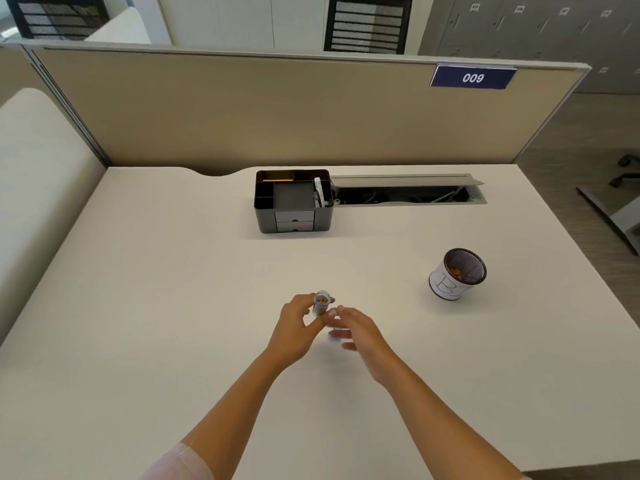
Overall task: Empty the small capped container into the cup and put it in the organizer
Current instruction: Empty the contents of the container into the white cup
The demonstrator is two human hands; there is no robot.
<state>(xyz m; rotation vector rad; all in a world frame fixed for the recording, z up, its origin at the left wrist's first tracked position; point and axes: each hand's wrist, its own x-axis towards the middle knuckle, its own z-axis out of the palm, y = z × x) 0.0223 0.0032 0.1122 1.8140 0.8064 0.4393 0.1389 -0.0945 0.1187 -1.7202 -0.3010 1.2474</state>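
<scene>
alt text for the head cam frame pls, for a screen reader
Over a white desk, the left hand holds a small clear container upright, cap apparently off, something brown inside, while the blurred right hand is beside it. A mesh cup stands to the right; a black organizer sits at the back.

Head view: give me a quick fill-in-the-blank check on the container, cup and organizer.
1. The small container is held in the ____ hand.
2. The mesh cup stands to the ____ of both hands.
3. The black organizer sits at the desk's ____ edge, by the partition.
4. The container's top is ____, brown contents showing.

Missing words: left; right; far; open
</scene>
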